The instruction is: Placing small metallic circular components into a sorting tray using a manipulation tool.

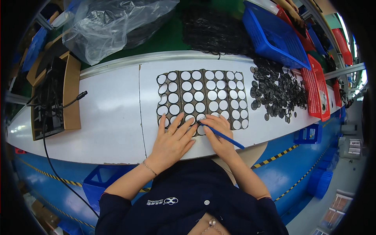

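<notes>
On the white table, in front of me, lies a dark brown sheet (pixel 204 86) with rows of white round discs (pixel 199 96), many ringed in black. My left hand (pixel 170 141) rests on the sheet's near left part with its fingers spread. It holds nothing. In my right hand (pixel 220 136) is a slim blue pen-like tool (pixel 231 141), pinched near its tip. That tip meets the discs near the sheet's front edge, just right of my left fingertips. Fingers of both hands cover some of the near discs.
A loose heap of black round pieces (pixel 276 92) lies right of the sheet. Behind it stand a blue basket (pixel 299 62) and a red basket (pixel 312 88). Farther back are a clear plastic bag (pixel 103 31) and a black pile (pixel 213 31). A cardboard box (pixel 73 94) holds black cables at left.
</notes>
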